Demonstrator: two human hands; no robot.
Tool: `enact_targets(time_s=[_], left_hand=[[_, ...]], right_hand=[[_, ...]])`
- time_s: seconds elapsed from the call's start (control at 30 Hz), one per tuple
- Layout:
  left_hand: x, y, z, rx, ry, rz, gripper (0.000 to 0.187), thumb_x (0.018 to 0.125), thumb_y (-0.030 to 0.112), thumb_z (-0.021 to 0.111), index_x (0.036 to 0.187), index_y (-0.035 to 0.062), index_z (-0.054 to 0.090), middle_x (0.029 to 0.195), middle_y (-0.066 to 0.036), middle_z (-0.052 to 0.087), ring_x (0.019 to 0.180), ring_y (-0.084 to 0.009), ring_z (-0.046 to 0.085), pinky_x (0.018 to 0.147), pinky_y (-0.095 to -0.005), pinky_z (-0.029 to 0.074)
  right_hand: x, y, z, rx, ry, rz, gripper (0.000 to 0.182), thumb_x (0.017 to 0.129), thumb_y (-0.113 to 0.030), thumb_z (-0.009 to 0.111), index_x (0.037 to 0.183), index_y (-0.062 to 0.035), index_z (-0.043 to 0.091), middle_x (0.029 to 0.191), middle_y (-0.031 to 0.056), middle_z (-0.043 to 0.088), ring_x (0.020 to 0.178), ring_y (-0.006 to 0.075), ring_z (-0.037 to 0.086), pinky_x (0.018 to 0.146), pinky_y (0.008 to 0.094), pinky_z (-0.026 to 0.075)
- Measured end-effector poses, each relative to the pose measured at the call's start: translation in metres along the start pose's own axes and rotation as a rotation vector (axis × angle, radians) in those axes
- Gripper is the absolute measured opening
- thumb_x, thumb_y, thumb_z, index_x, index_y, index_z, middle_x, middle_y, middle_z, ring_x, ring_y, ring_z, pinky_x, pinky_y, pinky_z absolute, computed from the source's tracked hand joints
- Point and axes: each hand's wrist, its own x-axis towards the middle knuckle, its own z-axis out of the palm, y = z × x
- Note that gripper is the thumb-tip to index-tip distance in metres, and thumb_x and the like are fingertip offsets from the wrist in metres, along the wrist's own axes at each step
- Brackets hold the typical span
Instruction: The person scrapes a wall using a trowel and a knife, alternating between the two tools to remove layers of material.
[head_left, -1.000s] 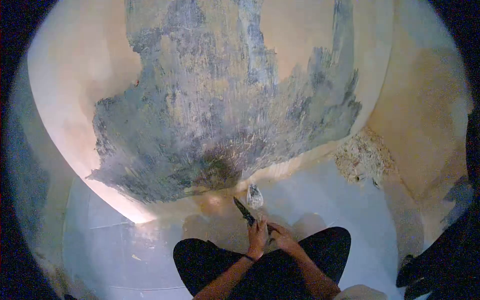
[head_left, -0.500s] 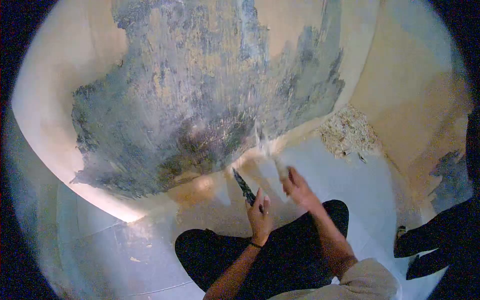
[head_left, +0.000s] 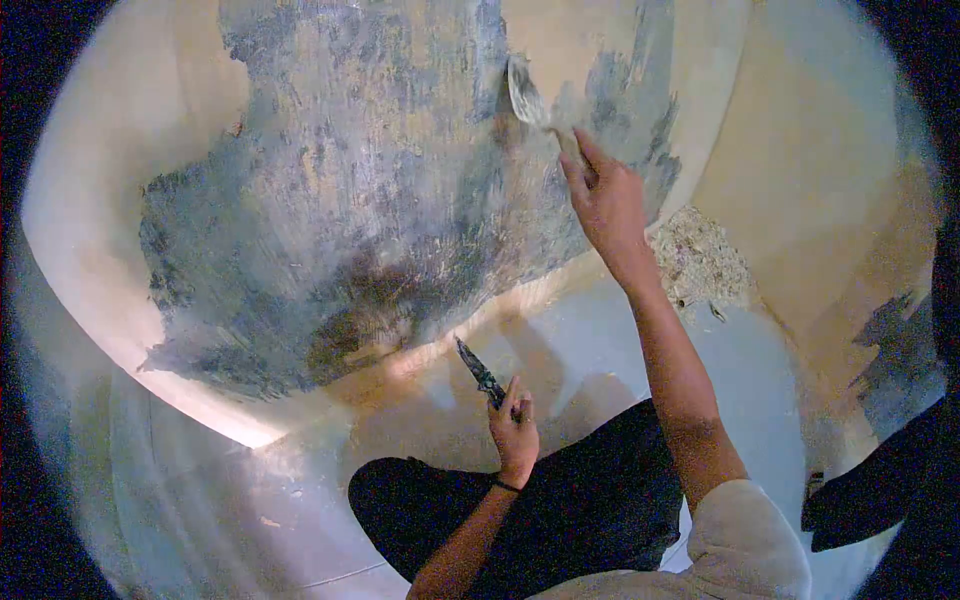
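A curved wall (head_left: 340, 180) bears a large grey-blue, streaky patch with ragged edges on its cream surface. My right hand (head_left: 610, 205) is raised in front of it, closed on the handle of a pale, flat-bladed tool (head_left: 530, 98) whose blade lies at the patch's upper right edge. Lower down, near the wall's bottom edge, my left hand (head_left: 515, 428) grips a dark, paint-smeared tool (head_left: 480, 372) with its tip pointing up and left.
A heap of pale flakes (head_left: 705, 258) lies on the floor at the wall's foot, right of centre. My crossed legs (head_left: 590, 490) are below. Another person's dark-clothed leg (head_left: 880, 475) shows at the lower right.
My right hand has moved up from the wall's bottom edge, carrying the pale tool to the upper part of the patch. My left hand has barely moved.
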Motion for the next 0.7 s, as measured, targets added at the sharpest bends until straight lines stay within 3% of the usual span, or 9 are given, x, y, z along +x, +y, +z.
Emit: enact_targets(time_s=[0.07, 0.37, 0.7], left_hand=[[0.002, 0.002, 0.0, -0.019, 0.01, 0.046, 0.036, 0.092, 0.019, 0.058, 0.126, 0.0063, 0.057, 0.08, -0.011, 0.05, 0.074, -0.0168, 0.048, 0.068, -0.031, 0.045], [0.001, -0.006, 0.005, 0.008, 0.066, 0.173, 0.036, 0.094, 0.024, 0.056, 0.123, 0.0029, 0.058, 0.077, -0.01, 0.053, 0.073, -0.019, 0.05, 0.068, -0.0313, 0.043], [-0.002, -0.021, 0.004, -0.053, 0.007, 0.024, 0.038, 0.094, 0.029, 0.055, 0.122, 0.0028, 0.059, 0.086, -0.013, 0.057, 0.082, -0.0222, 0.053, 0.077, -0.0322, 0.044]], right_hand=[[0.011, -0.007, 0.0, -0.02, 0.017, 0.008, 0.039, 0.09, -0.027, 0.059, 0.121, -0.0035, 0.059, 0.058, 0.0192, 0.053, 0.046, 0.024, 0.049, 0.05, 0.0371, 0.041], [0.02, -0.015, -0.007, -0.072, 0.069, -0.013, 0.038, 0.087, -0.027, 0.062, 0.117, -0.0038, 0.062, 0.054, 0.0165, 0.051, 0.045, 0.0237, 0.05, 0.05, 0.0367, 0.042], [0.014, -0.011, -0.005, -0.108, 0.065, 0.008, 0.037, 0.087, -0.029, 0.063, 0.114, -0.0043, 0.064, 0.06, 0.0193, 0.057, 0.052, 0.0273, 0.059, 0.055, 0.0361, 0.046]])
